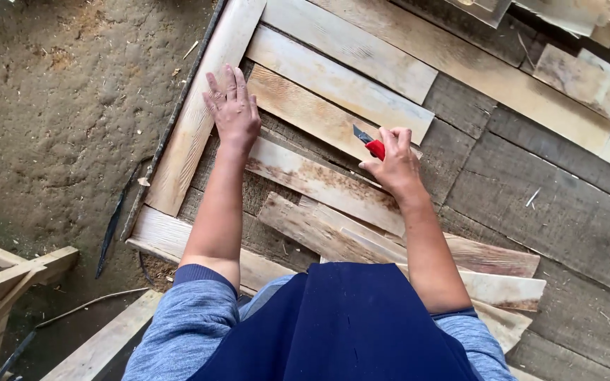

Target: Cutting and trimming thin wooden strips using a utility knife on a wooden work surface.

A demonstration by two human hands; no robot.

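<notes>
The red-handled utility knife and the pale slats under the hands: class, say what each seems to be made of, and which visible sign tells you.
Red-handled utility knife, gripped in the right hand: a dark, angled blade, probably metal; the smooth, evenly red handle looks like plastic, though mostly hidden. Pale slats, one pressed by the left hand: raw, unfinished wood, judging by grain lines, brown staining and rough, splintered ends.

A dark plank platform (531, 204) carried pale wooden boards (333, 85) laid slantwise across its middle and far side. Left of it lay bare earth floor (58, 106), scattered with thin rods (111, 226).
</notes>
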